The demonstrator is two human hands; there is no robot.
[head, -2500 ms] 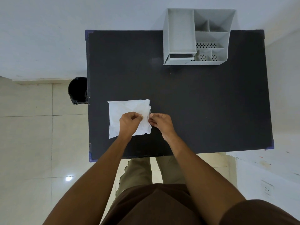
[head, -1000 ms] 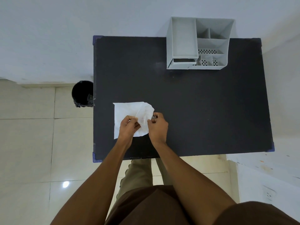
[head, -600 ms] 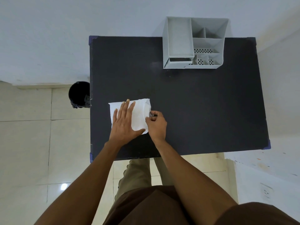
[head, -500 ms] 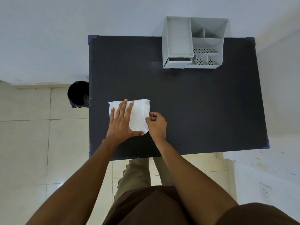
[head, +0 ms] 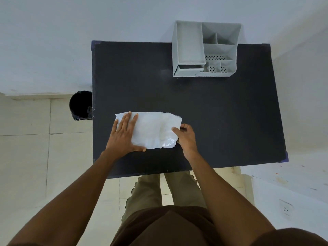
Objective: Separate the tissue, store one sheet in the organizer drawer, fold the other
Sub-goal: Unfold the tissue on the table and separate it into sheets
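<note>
Paper (head: pixel 150 130) lies spread on the black table (head: pixel 221 112), left of the frame's centre. The left hand (head: pixel 124 134) presses flat on its left end; the right hand (head: pixel 186 137) pinches its right edge. A grey organiser (head: pixel 188 47) stands upper right against the white wall (head: pixel 71 41), and a black bin (head: pixel 80 105) stands on the tiled floor (head: pixel 26 148).

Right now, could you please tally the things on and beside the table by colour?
White: 1, the crumpled sheet
Grey: 1, the organiser
Black: 2, the table and the bin
Total: 4
</note>
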